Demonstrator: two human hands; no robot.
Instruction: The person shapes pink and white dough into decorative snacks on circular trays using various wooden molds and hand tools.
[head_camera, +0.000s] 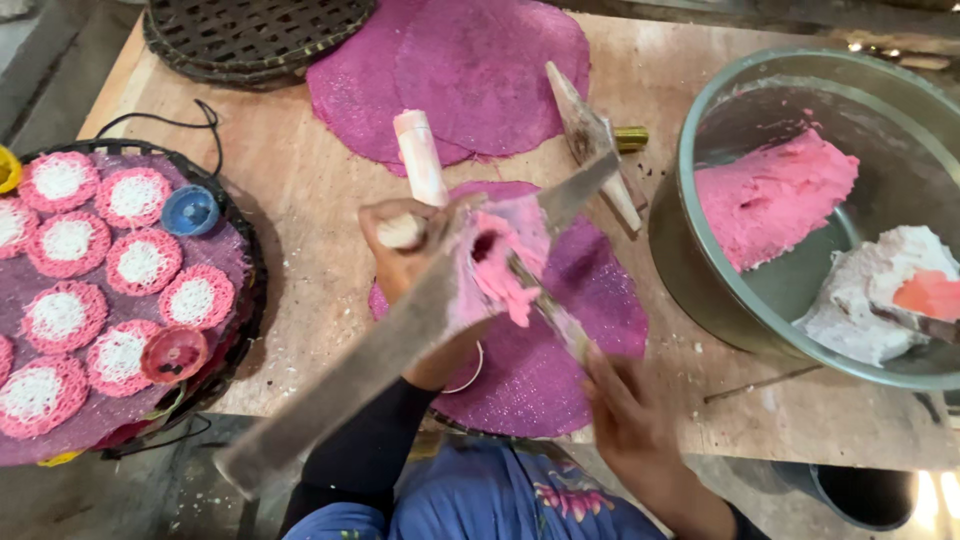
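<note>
Where the head camera looks down on a wooden table (300, 190), the left hand (400, 250) is curled shut around a long wooden press (420, 310), whose two flat arms cross over a purple mesh mat (600, 300) lying in front of the person; a lump of pink dough (505, 280) sits at the press's open mouth, smeared onto the wood; the right hand (630, 420) grips a thin blade-like scraper (555, 315) whose tip touches that dough, fingers closed on its handle; a pale wooden plunger (420, 155) stands up just behind the left hand. To the right a large metal bowl (700, 290) holds a slab of pink dough and a white lump with an orange patch; to the left a round black tray (245, 240) carries rows of pink-and-white lacy rounds (140, 262), with a blue cap (190, 210) and a red cap (172, 354) among them; two more purple mats (460, 70) lie at the far edge, beside a dark woven tray (250, 35).
</note>
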